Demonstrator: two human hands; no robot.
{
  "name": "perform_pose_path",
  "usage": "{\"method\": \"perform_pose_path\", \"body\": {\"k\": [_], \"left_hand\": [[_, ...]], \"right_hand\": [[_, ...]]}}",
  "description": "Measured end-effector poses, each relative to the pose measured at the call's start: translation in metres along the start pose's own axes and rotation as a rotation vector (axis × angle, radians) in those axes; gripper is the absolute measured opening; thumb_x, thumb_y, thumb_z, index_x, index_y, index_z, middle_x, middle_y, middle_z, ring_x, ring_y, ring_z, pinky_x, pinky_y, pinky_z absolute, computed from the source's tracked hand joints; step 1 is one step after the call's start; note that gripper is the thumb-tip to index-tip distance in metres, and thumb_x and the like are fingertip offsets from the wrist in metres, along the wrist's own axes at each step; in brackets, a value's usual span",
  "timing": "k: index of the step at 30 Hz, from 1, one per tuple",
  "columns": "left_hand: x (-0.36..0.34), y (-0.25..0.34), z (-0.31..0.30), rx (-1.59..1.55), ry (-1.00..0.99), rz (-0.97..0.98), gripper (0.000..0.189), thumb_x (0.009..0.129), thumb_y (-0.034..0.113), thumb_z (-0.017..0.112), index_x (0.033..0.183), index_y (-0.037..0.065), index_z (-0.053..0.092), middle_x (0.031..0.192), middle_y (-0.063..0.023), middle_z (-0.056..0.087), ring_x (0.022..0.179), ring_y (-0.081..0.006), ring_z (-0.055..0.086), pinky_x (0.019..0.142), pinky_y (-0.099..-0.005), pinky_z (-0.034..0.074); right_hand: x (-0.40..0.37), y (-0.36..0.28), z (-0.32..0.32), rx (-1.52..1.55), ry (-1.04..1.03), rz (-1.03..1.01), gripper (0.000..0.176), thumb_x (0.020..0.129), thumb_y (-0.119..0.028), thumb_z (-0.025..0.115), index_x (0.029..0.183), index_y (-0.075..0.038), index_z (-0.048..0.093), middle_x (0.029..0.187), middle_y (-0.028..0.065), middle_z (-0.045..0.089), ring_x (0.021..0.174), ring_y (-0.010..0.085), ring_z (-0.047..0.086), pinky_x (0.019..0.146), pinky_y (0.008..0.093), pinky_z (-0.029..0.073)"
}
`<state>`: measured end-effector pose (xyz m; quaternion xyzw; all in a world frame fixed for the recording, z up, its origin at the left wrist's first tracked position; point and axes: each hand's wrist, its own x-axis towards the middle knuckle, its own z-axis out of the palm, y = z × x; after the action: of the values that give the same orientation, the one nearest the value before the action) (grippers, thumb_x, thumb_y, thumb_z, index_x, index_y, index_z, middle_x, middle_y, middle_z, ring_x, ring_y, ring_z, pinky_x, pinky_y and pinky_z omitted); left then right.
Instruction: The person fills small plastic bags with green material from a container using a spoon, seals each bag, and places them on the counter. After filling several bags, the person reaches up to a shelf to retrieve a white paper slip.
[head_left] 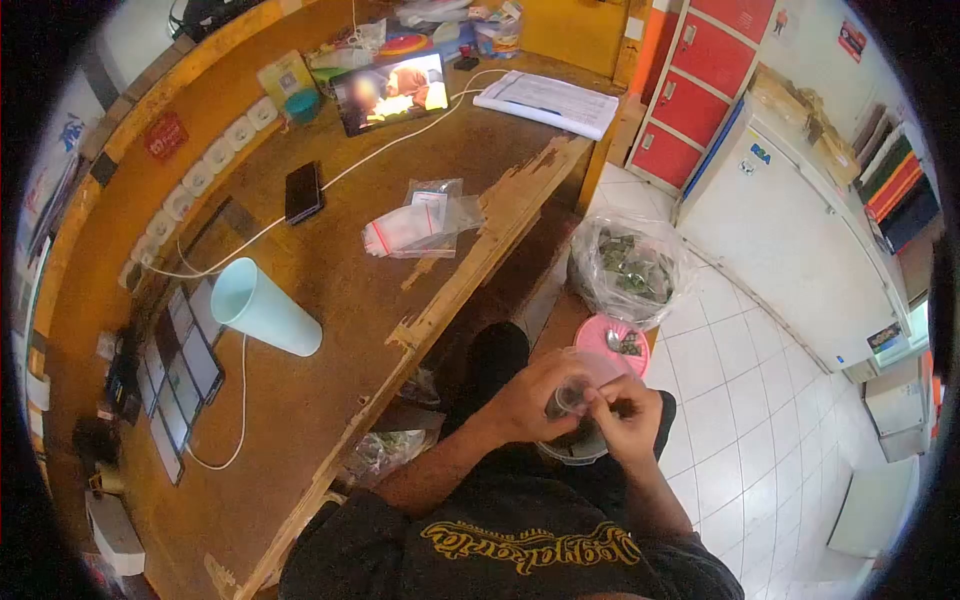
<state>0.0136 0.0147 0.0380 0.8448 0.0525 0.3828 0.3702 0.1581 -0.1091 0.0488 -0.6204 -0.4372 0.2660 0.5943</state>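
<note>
Over my lap, my left hand (532, 402) is closed around a small see-through plastic bag (570, 396) with something dark inside. My right hand (628, 414) pinches at the bag's right edge, its fingers bent and close to the left ones. Beneath both hands a round tub (572, 458) shows only part of its pale rim. Just beyond them is a pink dish (600, 336) with a spoon (613, 341) and a few green clumps in it. Behind it sits a large clear bag (640, 268) of green leafy pieces.
To my left stretches a worn wooden desk (350, 300) with a pale blue cup (265, 308), several phones (180, 370), a black phone (304, 192), zip bags (415, 225), a lit tablet (392, 92) and papers (548, 102). Red lockers (690, 85) and a white chest freezer (790, 220) stand right.
</note>
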Motion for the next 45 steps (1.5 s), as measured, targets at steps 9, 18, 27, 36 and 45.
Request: {"method": "perform_pose_path", "body": {"k": [9, 18, 27, 36, 45], "left_hand": [[-0.010, -0.019, 0.008, -0.296, -0.003, -0.132, 0.041, 0.086, 0.028, 0.072, 0.113, 0.002, 0.055, 0.104, -0.0096, 0.059, 0.097, -0.0242, 0.059, 0.089, -0.0368, 0.046], [-0.015, -0.020, -0.015, -0.062, 0.266, -0.428, 0.026, 0.085, 0.022, 0.074, 0.101, 0.006, 0.061, 0.101, -0.0056, 0.061, 0.098, -0.0176, 0.056, 0.087, -0.0330, 0.043], [-0.026, -0.027, -0.007, -0.500, 0.021, -0.391, 0.048, 0.072, 0.008, 0.081, 0.115, 0.005, 0.060, 0.102, -0.0029, 0.060, 0.101, -0.0140, 0.057, 0.087, -0.0322, 0.048], [-0.091, -0.036, -0.024, -0.867, -0.014, -0.700, 0.061, 0.081, 0.036, 0.062, 0.129, 0.004, 0.043, 0.099, -0.0014, 0.040, 0.086, -0.0115, 0.036, 0.081, -0.0284, 0.035], [-0.087, -0.039, -0.030, -0.641, 0.052, -0.645, 0.049, 0.086, 0.025, 0.068, 0.126, 0.005, 0.048, 0.104, -0.0033, 0.050, 0.095, -0.0141, 0.048, 0.089, -0.0299, 0.039]], "right_hand": [[0.005, -0.029, -0.009, -0.297, -0.105, -0.420, 0.011, 0.074, -0.004, 0.077, 0.081, 0.002, 0.071, 0.091, 0.0115, 0.065, 0.080, 0.0208, 0.064, 0.069, 0.0282, 0.050], [0.008, -0.040, -0.026, -0.360, -0.067, -0.465, 0.011, 0.079, -0.007, 0.076, 0.087, 0.000, 0.074, 0.080, 0.0122, 0.071, 0.066, 0.0241, 0.069, 0.060, 0.0305, 0.053], [0.020, -0.031, -0.030, -0.417, 0.106, -0.542, 0.013, 0.080, 0.000, 0.070, 0.092, -0.002, 0.073, 0.087, 0.0135, 0.071, 0.083, 0.0266, 0.069, 0.074, 0.0355, 0.054], [0.006, 0.149, -0.039, -1.090, -0.808, -0.189, 0.032, 0.074, -0.001, 0.064, 0.106, -0.004, 0.069, 0.099, 0.0180, 0.067, 0.095, 0.0352, 0.065, 0.087, 0.0438, 0.051], [0.012, 0.179, -0.002, -0.799, -1.077, 0.202, 0.027, 0.089, -0.016, 0.057, 0.112, -0.007, 0.065, 0.107, 0.0218, 0.065, 0.108, 0.0409, 0.060, 0.092, 0.0488, 0.049]]}}
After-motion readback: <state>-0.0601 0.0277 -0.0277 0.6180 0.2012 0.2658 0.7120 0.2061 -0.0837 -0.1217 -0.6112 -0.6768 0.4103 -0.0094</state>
